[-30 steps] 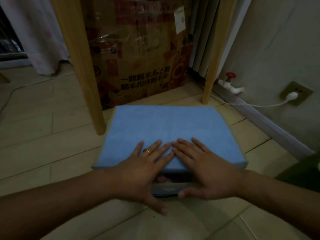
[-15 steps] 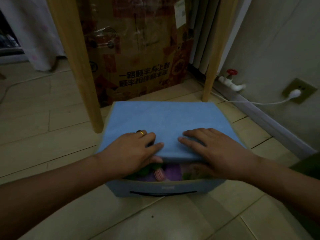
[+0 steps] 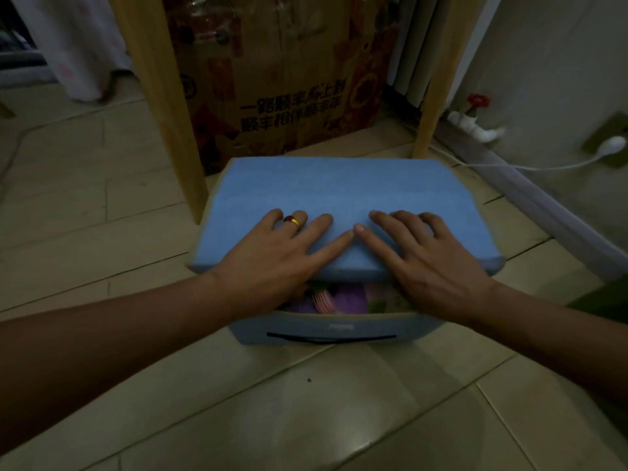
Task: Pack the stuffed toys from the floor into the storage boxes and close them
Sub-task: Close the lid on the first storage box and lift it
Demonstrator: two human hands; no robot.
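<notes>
Our left hand [image 3: 272,256] and right hand [image 3: 428,260] press spread fingers [image 3: 319,226] on the lid [image 3: 339,192]; toys [image 3: 339,297] show beneath.

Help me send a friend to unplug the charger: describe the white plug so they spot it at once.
Start at the cardboard box behind the blue storage box and look right along the wall. Past the red-handled valve, the white plug sits in a wall socket near the floor. Its thin white cord trails left.
</notes>
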